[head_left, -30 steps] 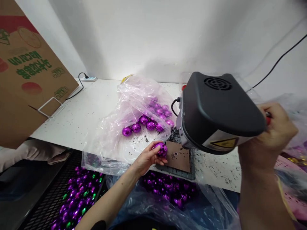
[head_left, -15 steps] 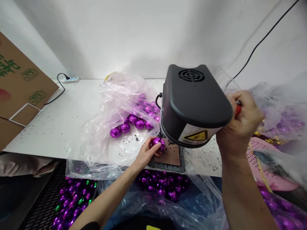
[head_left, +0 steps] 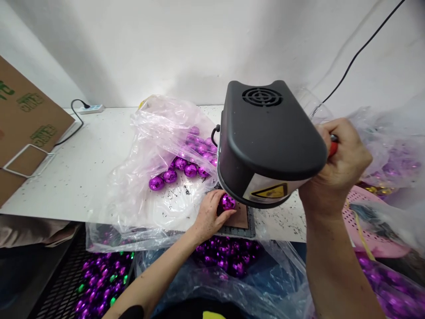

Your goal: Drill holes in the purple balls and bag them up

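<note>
My left hand [head_left: 210, 215] curls its fingers and thumb round a shiny purple mirror ball [head_left: 228, 202] over a brown board [head_left: 241, 217] on a dark grey base [head_left: 251, 223]. The ball sits just below the lower edge of a black machine housing [head_left: 268, 128] with a round vent and a yellow warning label. My right hand [head_left: 340, 157] is wrapped round a red handle [head_left: 333, 147] at the housing's right side; most of that handle is hidden by the fingers. The underside of the machine is out of sight.
More purple balls [head_left: 170, 176] spill from a clear plastic bag [head_left: 129, 190] on the white table [head_left: 83, 168]. Below the edge lie purple balls [head_left: 229, 257] in plastic. A cardboard box [head_left: 29, 119] stands left; a pink basket [head_left: 355, 221] is at right. Dark flecks litter the table.
My left hand has shifted slightly right with the ball, and its grip has turned, fingers now over the ball's far side. My right hand stays on the handle. The whole view has moved a little.
</note>
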The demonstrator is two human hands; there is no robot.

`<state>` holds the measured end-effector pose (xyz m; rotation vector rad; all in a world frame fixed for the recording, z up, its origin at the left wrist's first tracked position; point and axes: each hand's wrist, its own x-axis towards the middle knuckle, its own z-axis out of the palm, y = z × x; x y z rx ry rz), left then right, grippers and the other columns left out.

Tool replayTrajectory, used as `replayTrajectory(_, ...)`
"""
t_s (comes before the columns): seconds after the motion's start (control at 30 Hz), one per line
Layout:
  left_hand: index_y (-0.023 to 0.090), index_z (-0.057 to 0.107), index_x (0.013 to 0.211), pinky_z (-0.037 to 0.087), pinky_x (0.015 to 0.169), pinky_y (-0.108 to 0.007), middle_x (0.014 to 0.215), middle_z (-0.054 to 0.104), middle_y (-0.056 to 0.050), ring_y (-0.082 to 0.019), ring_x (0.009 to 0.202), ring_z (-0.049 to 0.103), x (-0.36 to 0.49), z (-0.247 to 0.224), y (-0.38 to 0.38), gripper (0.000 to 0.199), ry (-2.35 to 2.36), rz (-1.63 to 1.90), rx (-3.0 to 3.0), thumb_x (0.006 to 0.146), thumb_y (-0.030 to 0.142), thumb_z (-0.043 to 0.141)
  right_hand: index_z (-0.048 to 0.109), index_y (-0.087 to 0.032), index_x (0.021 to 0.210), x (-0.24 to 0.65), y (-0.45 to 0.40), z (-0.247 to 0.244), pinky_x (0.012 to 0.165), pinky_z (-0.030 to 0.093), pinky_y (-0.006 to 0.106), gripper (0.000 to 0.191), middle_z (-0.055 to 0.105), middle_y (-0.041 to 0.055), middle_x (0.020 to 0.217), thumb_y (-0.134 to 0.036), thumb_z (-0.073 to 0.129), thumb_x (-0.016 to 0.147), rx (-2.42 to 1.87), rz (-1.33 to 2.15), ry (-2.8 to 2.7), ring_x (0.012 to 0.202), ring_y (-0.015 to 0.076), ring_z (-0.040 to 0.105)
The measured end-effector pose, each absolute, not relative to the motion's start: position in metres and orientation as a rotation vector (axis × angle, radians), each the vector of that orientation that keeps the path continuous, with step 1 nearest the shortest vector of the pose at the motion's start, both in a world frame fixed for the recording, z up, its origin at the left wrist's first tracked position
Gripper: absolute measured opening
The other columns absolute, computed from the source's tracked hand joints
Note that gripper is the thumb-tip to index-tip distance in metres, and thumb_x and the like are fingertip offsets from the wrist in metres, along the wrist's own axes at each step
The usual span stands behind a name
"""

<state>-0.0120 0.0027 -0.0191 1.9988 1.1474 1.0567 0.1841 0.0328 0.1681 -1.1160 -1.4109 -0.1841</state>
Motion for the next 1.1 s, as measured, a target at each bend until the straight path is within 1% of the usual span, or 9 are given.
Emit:
replayTrajectory(0.1, 0.022, 0.065, 0.120, 0.050, 0.101, -0.050, 0.121, 0.067, -0.011, -0.031, 0.114, 0.062, -0.003, -0.023, -0.001, 0.039, 1.255, 1.063, 1.945, 0.085, 0.037, 0.075, 0.043, -0.014, 0.072, 0.184, 0.033, 0.169, 0.058, 0.025, 0.019, 0.026, 0.036, -0.0055, 0.063, -0.024, 0.051, 0.095, -1.131, -0.205, -1.413, 0.059, 0.0024, 0.031)
replayTrajectory(0.23, 0.024, 0.063, 0.123, 0.047, 0.106, -0.054, 0.124, 0.066, -0.011, -0.033, 0.120, 0.060, 0.006, -0.028, -0.004, 0.043, 1.281, 1.075, 1.871, 0.083, 0.034, 0.075, 0.044, -0.014, 0.071, 0.184, 0.033, 0.170, 0.057, 0.024, 0.020, 0.029, 0.035, -0.0049, 0.062, -0.030, 0.049, 0.095, -1.153, -0.233, -1.385, 0.058, 0.0036, 0.031)
replayTrajectory(0.37, 0.023, 0.058, 0.127, 0.039, 0.113, -0.057, 0.128, 0.066, -0.011, -0.030, 0.121, 0.060, 0.006, -0.028, -0.004, 0.041, 1.160, 1.049, 1.881, 0.088, 0.031, 0.068, 0.045, -0.014, 0.073, 0.184, 0.031, 0.170, 0.058, 0.023, 0.020, 0.027, 0.033, -0.0053, 0.061, -0.027, 0.049, 0.096, -1.162, -0.258, -1.400, 0.058, 0.0028, 0.030)
replayTrajectory(0.47, 0.022, 0.059, 0.124, 0.032, 0.117, -0.060, 0.123, 0.068, -0.011, -0.030, 0.122, 0.060, 0.004, -0.026, -0.005, 0.035, 1.148, 0.977, 1.933, 0.091, 0.031, 0.065, 0.046, -0.014, 0.074, 0.185, 0.031, 0.169, 0.058, 0.023, 0.019, 0.027, 0.035, -0.0052, 0.063, -0.028, 0.049, 0.097, -1.162, -0.251, -1.408, 0.060, 0.0023, 0.031)
replayTrajectory(0.63, 0.022, 0.061, 0.122, 0.024, 0.120, -0.062, 0.125, 0.066, -0.012, -0.029, 0.126, 0.056, 0.004, -0.025, -0.005, 0.029, 1.159, 0.902, 2.018, 0.095, 0.032, 0.059, 0.046, -0.014, 0.074, 0.187, 0.031, 0.167, 0.059, 0.023, 0.021, 0.030, 0.035, -0.0050, 0.063, -0.033, 0.050, 0.097, -1.154, -0.210, -1.384, 0.061, 0.0029, 0.031)
replayTrajectory(0.87, 0.020, 0.059, 0.126, 0.024, 0.120, -0.063, 0.128, 0.063, -0.014, -0.030, 0.126, 0.054, 0.004, -0.024, -0.004, 0.034, 1.133, 0.872, 2.017, 0.095, 0.034, 0.057, 0.053, -0.013, 0.075, 0.189, 0.032, 0.166, 0.057, 0.025, 0.020, 0.029, 0.041, -0.0045, 0.063, -0.034, 0.057, 0.095, -1.097, -0.223, -1.383, 0.060, 0.0025, 0.035)
replayTrajectory(0.93, 0.020, 0.058, 0.127, 0.024, 0.120, -0.063, 0.128, 0.062, -0.014, -0.030, 0.126, 0.054, 0.004, -0.024, -0.004, 0.035, 1.128, 0.879, 2.006, 0.095, 0.033, 0.057, 0.056, -0.013, 0.077, 0.189, 0.027, 0.164, 0.056, 0.027, 0.019, 0.026, 0.045, -0.0043, 0.066, -0.031, 0.058, 0.095, -1.073, -0.310, -1.394, 0.060, 0.0017, 0.036)
replayTrajectory(1.0, 0.020, 0.056, 0.129, 0.025, 0.121, -0.062, 0.128, 0.062, -0.014, -0.030, 0.126, 0.055, 0.004, -0.023, -0.004, 0.038, 1.133, 0.904, 1.987, 0.094, 0.033, 0.058, 0.057, -0.014, 0.078, 0.187, 0.018, 0.159, 0.057, 0.033, 0.018, 0.021, 0.050, -0.0031, 0.069, -0.027, 0.058, 0.095, -1.036, -0.404, -1.404, 0.061, 0.0023, 0.044)
replayTrajectory(1.1, 0.020, 0.055, 0.131, 0.024, 0.121, -0.061, 0.123, 0.063, -0.013, -0.030, 0.124, 0.056, 0.003, -0.021, -0.005, 0.042, 1.147, 0.931, 1.965, 0.091, 0.032, 0.061, 0.058, -0.015, 0.077, 0.186, -0.003, 0.144, 0.066, 0.048, 0.026, 0.014, 0.057, -0.0003, 0.070, -0.022, 0.060, 0.089, -0.935, -0.411, -1.454, 0.066, 0.0100, 0.056)
